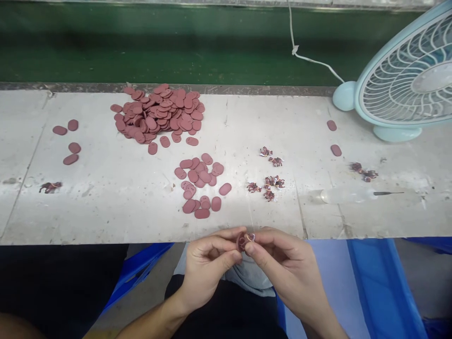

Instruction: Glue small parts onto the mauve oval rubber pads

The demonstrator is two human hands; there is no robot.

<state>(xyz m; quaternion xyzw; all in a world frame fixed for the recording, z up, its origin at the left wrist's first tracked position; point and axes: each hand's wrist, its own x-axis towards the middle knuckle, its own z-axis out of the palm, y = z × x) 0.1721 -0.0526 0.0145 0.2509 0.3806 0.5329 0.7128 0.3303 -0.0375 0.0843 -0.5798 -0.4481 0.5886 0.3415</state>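
At the table's front edge my left hand [212,263] pinches a reddish-brown oval disc [240,242] between thumb and fingers. My right hand [286,263] is closed on a small brown figurine [249,238] with white and orange details, which touches the disc. Beyond my hands lies a small group of loose oval discs [193,176], with a large heap of discs [158,113] behind it. Several similar figurines [270,181] lie on the table to the right of the small group.
A light blue fan [399,94] stands at the back right, its white cord [314,60] running backward. A clear bottle with a thin dark tip [348,195] lies on the white table [106,207]. Blue bins [384,287] are below the front edge.
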